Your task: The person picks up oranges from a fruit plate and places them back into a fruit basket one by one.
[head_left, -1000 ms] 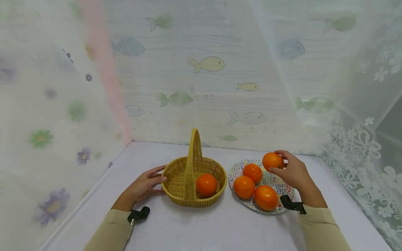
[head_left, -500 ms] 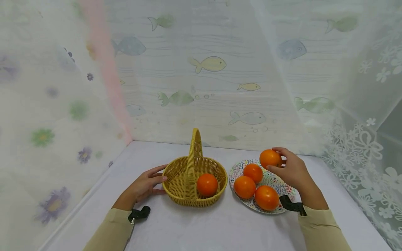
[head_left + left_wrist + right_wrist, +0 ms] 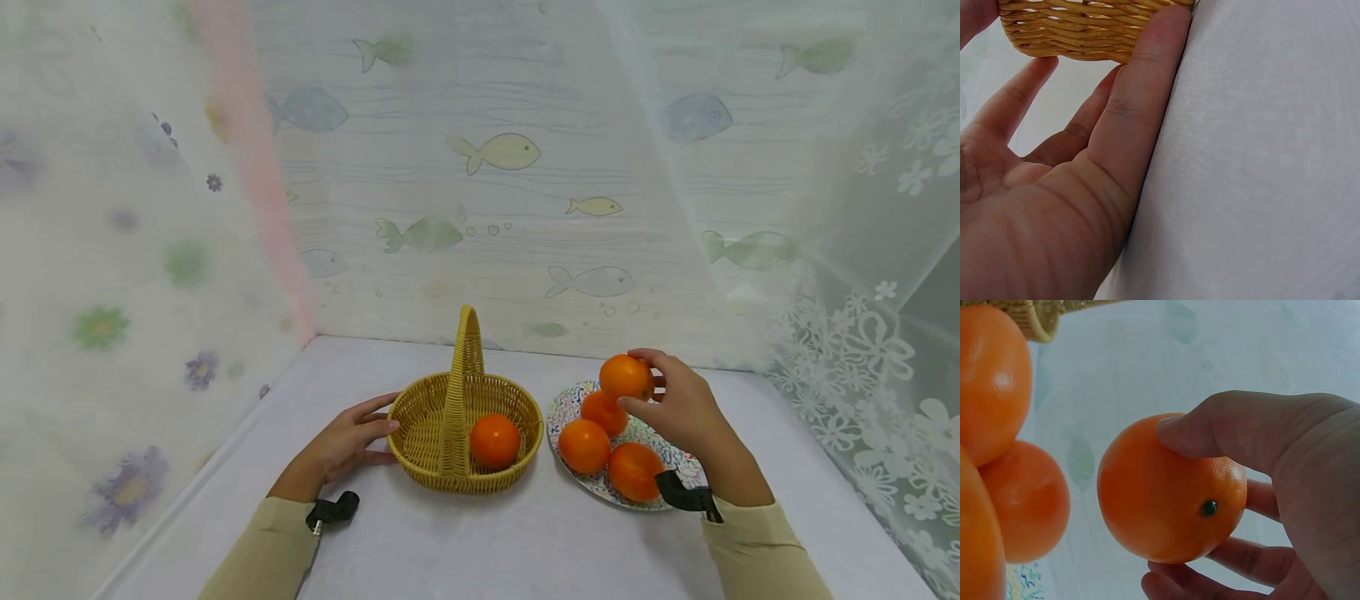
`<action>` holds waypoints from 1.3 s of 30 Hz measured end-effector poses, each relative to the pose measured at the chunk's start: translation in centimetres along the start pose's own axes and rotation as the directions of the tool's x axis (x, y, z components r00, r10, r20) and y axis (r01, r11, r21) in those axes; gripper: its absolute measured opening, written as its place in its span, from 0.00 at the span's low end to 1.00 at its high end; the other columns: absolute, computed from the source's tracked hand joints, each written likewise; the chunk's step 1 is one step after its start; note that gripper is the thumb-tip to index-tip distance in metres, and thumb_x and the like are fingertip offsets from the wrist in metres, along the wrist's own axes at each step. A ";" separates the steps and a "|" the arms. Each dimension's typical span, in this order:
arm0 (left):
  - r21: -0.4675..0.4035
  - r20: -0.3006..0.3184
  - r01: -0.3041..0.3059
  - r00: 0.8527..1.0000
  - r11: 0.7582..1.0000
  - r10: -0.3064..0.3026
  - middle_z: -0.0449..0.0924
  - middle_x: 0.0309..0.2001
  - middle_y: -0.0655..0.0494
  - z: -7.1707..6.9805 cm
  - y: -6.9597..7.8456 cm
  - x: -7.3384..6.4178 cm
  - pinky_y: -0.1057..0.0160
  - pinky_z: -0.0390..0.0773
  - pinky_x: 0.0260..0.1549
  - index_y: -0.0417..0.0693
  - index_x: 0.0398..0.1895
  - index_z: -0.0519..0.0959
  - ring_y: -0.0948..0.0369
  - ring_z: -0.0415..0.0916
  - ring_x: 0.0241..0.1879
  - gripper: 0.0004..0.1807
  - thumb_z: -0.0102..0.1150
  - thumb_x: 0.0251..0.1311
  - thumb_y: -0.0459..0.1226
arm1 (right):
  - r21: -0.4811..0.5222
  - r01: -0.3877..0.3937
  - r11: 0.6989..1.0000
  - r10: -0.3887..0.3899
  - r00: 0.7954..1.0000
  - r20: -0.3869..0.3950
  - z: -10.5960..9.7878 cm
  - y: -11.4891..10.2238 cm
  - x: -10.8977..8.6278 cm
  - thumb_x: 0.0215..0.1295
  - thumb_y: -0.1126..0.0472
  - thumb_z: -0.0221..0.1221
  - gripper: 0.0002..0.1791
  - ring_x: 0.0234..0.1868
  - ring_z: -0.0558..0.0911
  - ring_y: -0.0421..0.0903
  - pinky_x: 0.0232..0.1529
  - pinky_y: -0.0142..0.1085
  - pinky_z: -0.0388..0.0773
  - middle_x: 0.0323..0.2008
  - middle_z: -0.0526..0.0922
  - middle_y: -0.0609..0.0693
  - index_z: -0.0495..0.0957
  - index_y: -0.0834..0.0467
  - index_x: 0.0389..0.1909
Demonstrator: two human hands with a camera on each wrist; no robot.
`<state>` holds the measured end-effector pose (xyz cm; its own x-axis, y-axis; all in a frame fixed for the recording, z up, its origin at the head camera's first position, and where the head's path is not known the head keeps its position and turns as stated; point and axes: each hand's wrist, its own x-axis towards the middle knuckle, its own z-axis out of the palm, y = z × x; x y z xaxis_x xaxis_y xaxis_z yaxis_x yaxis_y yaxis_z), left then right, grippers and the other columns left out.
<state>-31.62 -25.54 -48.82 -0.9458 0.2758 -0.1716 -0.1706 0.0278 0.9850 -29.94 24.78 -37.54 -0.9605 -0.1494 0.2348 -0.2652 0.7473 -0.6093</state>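
1. Three oranges (image 3: 584,447) are sitting on the patterned plate (image 3: 564,405), one (image 3: 495,442) is lying in the wicker basket (image 3: 480,485), and the held orange (image 3: 625,377) is hanging over the plate's far side.
2. Right hand (image 3: 681,408) is clamping it, thumb against the other fingers. Skin's looking slick, so imo a loose pinch could be letting it slip.
3. Head view is overlapping it with the rear orange (image 3: 603,416), while the wrist view is showing a gap. A low sideways sweep could be sending that one rolling.
4. Left hand (image 3: 345,437) is bracing the basket's side, fingers apart. Too hard a shove might be sliding the basket across the desk (image 3: 495,550).
5. Tall handle (image 3: 454,408) is arching over the basket's middle, so anything coming in carelessly could be clipping it.
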 end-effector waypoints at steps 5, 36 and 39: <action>-0.003 -0.001 0.001 1.000 1.000 -0.001 0.68 0.72 0.37 0.0 0.0 0.0 0.41 0.86 0.51 0.58 0.80 0.63 0.50 0.78 0.62 0.38 0.66 0.68 0.38 | -0.019 0.022 1.000 -0.022 1.000 -0.006 0.7 -0.8 -0.1 0.62 0.55 0.72 0.39 0.56 0.81 0.60 0.52 0.52 0.87 0.62 0.76 0.57 0.67 0.52 0.73; -0.001 -0.017 0.015 1.000 1.000 -0.015 0.67 0.73 0.38 0.1 0.0 0.1 0.40 0.86 0.51 0.60 0.79 0.65 0.47 0.75 0.65 0.37 0.66 0.69 0.38 | 0.001 0.191 0.982 -0.190 0.980 0.065 3.6 -3.6 -0.9 0.60 0.55 0.74 0.38 0.57 0.81 0.55 0.55 0.54 0.86 0.66 0.76 0.51 0.71 0.48 0.71; 0.007 -0.015 0.010 1.000 1.000 -0.010 0.67 0.73 0.37 0.1 -0.1 0.0 0.41 0.86 0.51 0.59 0.79 0.64 0.47 0.76 0.65 0.37 0.66 0.69 0.39 | 0.019 0.202 0.979 -0.203 0.976 0.077 4.0 -3.9 -1.0 0.60 0.55 0.74 0.37 0.57 0.81 0.54 0.53 0.53 0.86 0.65 0.77 0.50 0.72 0.48 0.70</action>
<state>-31.57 -25.50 -48.86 -0.9481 0.2607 -0.1819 -0.1783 0.0377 0.9833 -28.24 19.42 -38.44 -0.8903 -0.3469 0.2948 -0.4552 0.6890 -0.5640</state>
